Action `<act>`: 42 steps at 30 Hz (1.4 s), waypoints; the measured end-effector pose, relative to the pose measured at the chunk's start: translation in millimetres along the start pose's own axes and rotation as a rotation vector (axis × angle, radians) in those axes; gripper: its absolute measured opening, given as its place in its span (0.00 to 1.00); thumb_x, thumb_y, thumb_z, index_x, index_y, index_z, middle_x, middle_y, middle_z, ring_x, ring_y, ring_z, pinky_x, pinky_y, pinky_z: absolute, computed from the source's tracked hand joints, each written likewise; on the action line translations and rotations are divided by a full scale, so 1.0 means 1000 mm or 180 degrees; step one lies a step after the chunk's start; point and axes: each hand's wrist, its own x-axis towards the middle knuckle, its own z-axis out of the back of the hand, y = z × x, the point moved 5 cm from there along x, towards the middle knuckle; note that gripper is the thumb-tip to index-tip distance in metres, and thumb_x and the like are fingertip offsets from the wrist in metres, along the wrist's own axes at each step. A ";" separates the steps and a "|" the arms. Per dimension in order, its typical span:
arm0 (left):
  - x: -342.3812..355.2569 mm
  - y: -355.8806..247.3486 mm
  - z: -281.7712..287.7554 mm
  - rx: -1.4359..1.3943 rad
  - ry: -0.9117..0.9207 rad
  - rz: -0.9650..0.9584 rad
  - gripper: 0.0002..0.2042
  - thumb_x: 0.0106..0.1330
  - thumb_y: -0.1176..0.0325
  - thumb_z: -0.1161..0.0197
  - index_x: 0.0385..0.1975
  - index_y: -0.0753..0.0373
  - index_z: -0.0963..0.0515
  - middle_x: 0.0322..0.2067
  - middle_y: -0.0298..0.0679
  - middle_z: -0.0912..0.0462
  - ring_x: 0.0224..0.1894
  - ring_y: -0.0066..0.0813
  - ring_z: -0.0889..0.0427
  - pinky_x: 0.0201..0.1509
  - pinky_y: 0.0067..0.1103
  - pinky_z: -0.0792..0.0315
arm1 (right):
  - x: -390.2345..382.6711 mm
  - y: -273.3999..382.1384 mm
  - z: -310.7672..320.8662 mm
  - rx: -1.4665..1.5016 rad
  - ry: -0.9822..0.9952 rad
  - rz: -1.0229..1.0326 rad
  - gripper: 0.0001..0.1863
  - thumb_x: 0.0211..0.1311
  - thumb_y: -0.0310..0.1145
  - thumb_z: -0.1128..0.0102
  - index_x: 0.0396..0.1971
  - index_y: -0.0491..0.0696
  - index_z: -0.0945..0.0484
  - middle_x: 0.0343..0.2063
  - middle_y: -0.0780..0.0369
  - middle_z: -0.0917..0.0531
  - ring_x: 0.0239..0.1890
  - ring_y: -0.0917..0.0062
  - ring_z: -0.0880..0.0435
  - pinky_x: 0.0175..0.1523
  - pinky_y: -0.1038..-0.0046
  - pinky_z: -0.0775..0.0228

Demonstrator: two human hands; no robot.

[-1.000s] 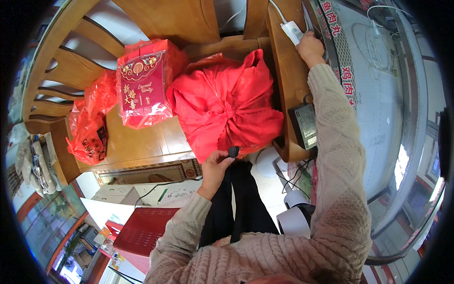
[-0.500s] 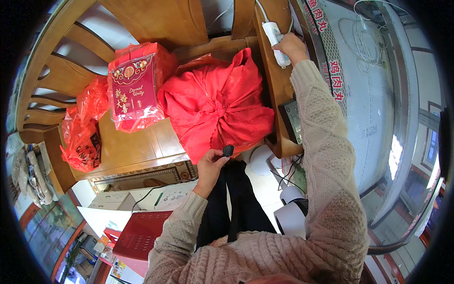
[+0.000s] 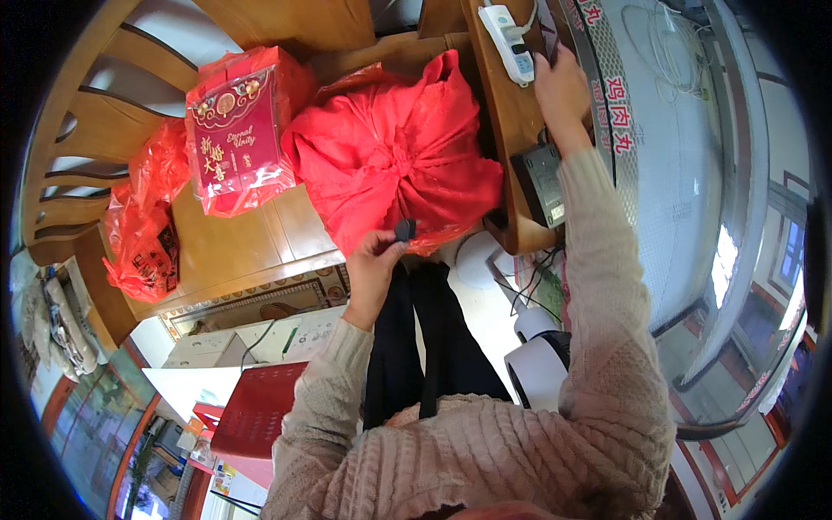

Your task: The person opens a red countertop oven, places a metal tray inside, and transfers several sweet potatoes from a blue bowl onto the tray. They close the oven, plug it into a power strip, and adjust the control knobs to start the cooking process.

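Between its thumb and fingers, my left hand [image 3: 371, 270] pinches a small black piece [image 3: 405, 230] with rounded edges; its exact kind is unclear. The hand is just in front of a large red cloth bundle [image 3: 390, 165] knotted on top. My right hand [image 3: 563, 91] reaches to the wooden armrest, beside a white power strip [image 3: 506, 43] with a white plug and a small black part in it. Its fingers are closed at the lower end of a thin dark flat thing [image 3: 547, 28], whose kind I cannot make out.
A black box-shaped device [image 3: 539, 185] sits on the armrest below my right forearm. Red plastic bags, one with a dark red gift box [image 3: 241, 130], lie on the wooden bench [image 3: 230, 243]. A glass-topped cabinet [image 3: 676, 191] stands at right, a red perforated chair [image 3: 260, 403] at lower left.
My right hand has left the power strip's surface and moved to its right side, to the thin dark flat thing. The left hand still holds the black piece. The view has shifted slightly.
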 end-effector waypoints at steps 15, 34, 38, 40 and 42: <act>-0.079 -0.016 0.004 0.0237 -0.0097 -0.0127 0.08 0.61 0.77 0.29 0.38 0.67 0.20 0.32 0.30 0.18 0.34 0.15 0.22 0.40 0.15 0.28 | -0.325 0.048 0.060 0.1163 0.2023 0.1071 0.14 0.59 0.34 0.34 0.45 0.46 0.18 0.46 0.55 0.15 0.50 0.56 0.18 0.57 0.60 0.26; -0.300 0.032 0.049 0.0590 -0.0262 0.0179 0.08 0.62 0.80 0.31 0.40 0.68 0.19 0.36 0.33 0.14 0.38 0.16 0.20 0.44 0.16 0.25 | -0.435 -0.010 0.075 -0.0906 0.4693 0.3116 0.14 0.62 0.37 0.40 0.43 0.46 0.19 0.43 0.51 0.15 0.49 0.53 0.17 0.55 0.54 0.25; -0.319 0.033 0.058 0.0576 -0.0371 -0.0113 0.09 0.60 0.79 0.29 0.39 0.67 0.18 0.35 0.32 0.14 0.37 0.16 0.20 0.44 0.16 0.25 | -0.427 -0.024 0.104 -0.0846 0.4021 0.2962 0.15 0.61 0.38 0.38 0.44 0.45 0.19 0.44 0.52 0.15 0.50 0.54 0.17 0.56 0.55 0.25; -0.327 0.031 0.061 0.0273 -0.0443 -0.0162 0.10 0.57 0.77 0.26 0.37 0.66 0.17 0.33 0.34 0.13 0.36 0.18 0.18 0.44 0.18 0.24 | -0.418 -0.021 0.126 -0.0667 0.3651 0.2758 0.13 0.60 0.38 0.36 0.39 0.46 0.19 0.41 0.52 0.15 0.48 0.55 0.16 0.52 0.55 0.24; -0.338 0.033 0.065 0.0049 -0.0469 -0.0329 0.09 0.57 0.79 0.27 0.37 0.67 0.18 0.36 0.35 0.13 0.38 0.18 0.18 0.46 0.18 0.24 | -0.419 -0.020 0.152 -0.0364 0.3073 0.2830 0.11 0.61 0.38 0.39 0.34 0.46 0.19 0.34 0.52 0.15 0.42 0.55 0.14 0.45 0.54 0.22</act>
